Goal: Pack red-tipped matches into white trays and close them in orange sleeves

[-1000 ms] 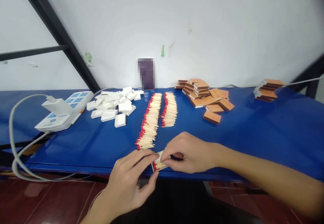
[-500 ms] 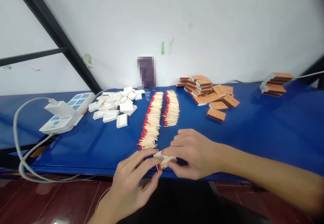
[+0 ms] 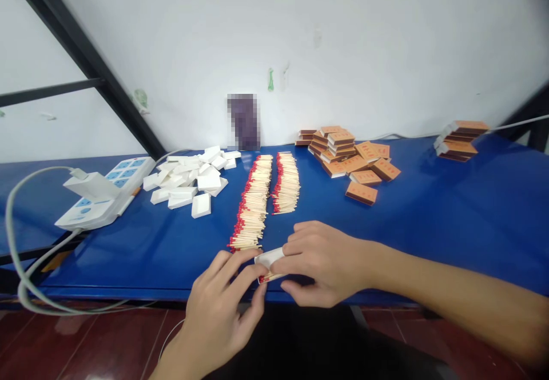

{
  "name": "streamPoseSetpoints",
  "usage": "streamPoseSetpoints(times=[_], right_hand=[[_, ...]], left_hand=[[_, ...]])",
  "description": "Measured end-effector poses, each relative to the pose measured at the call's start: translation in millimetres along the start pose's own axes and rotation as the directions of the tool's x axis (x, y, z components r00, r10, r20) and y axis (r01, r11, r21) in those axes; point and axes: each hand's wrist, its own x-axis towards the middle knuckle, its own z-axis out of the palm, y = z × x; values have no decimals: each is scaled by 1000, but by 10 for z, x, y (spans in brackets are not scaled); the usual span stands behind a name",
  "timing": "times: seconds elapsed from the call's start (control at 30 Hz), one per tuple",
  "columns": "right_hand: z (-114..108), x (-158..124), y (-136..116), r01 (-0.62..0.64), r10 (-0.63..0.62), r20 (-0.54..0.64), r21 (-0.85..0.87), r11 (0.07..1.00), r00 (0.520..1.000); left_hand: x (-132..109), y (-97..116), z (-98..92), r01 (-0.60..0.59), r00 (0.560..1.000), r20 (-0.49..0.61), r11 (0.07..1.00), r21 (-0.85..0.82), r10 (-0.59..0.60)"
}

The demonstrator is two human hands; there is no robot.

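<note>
White inside and out, a small open tray (image 3: 269, 258) sits between the person's two hands at the front edge of the blue bench (image 3: 420, 220), with red-tipped matches (image 3: 266, 278) lying along its near side. The left hand (image 3: 227, 303) has its grip closed on the tray's left end, fingers at the far side and thumb at the near corner. The right hand (image 3: 319, 262) covers the right end, its fingers touching the tray and its thumb standing a little apart; whether that grip is closed on anything cannot be told.

Just beyond the tray runs a long row of matches (image 3: 253, 208), heads to the left, and beside it a shorter row (image 3: 287, 185). Left of these lies a heap of white trays (image 3: 184, 175); farther left, a power strip (image 3: 127, 169) carries a white adapter (image 3: 95, 186). To the right are a pile of orange matchboxes (image 3: 342, 138) and, well apart, a smaller stack (image 3: 469, 126). Against the wall (image 3: 364, 42) leans a blurred purple object (image 3: 245, 121).
</note>
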Motion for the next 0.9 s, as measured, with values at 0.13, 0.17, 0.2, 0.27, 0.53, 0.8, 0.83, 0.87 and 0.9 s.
streamPoseSetpoints(times=[0.13,0.17,0.2,0.27,0.53,0.8,0.83,0.87,0.9], right_hand=[[2,1,3,-5,5,9,14,1000,1000],[0,3,2,-3,3,-1,15,1000,1000],[-2,5,1,1,-1,-12,15,1000,1000],[-9,8,-4,15,-15,-23,14,1000,1000],[-17,3,-26,22,-23,12,22,1000,1000],[-8,26,-26,-36,36,-75,9,999,997],[-12,31,-28,-59,59,-92,11,998,994],[-16,35,-29,-80,82,-105,15,997,991],[-19,39,-29,-96,98,-112,25,995,989]], left_hand=[[7,-10,-22,-8,1000,15,1000,-3,8],[2,-13,-29,-11,1000,19,1000,-4,11],[-5,-16,-35,-14,1000,26,1000,-1,14],[-25,-18,-50,-16,999,29,1000,24,15],[-97,-126,-152,46,999,6,987,152,-47],[-88,-271,-188,84,996,-39,973,216,-77],[-82,-268,-173,84,996,-51,974,210,-75],[-76,-262,-158,79,996,-58,975,207,-68],[-71,-257,-145,72,996,-62,976,207,-61]])
